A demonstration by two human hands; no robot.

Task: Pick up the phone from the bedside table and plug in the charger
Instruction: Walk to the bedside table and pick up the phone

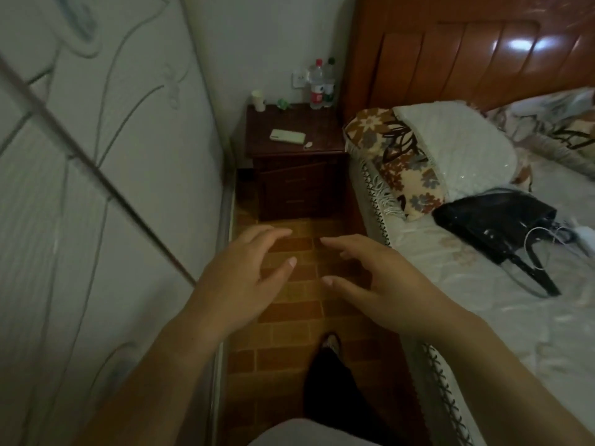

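Note:
A pale green phone [287, 136] lies flat on the dark wooden bedside table [325, 136], with a small white tag [308, 145] at its right end. A white wall socket [299, 79] sits on the wall behind the table. A white charger cable [544, 235] lies on the bed by a black bag. My left hand [244, 278] and my right hand [376, 278] hover over the brick-pattern floor, well short of the table, both empty with fingers spread.
On the table's back edge stand a white cup [258, 100], a small green object [283, 104] and two water bottles [318, 85]. The bed [483, 284] with pillows and a black handbag [492, 217] borders the narrow aisle on the right; a patterned wardrobe door [96, 188] borders it on the left.

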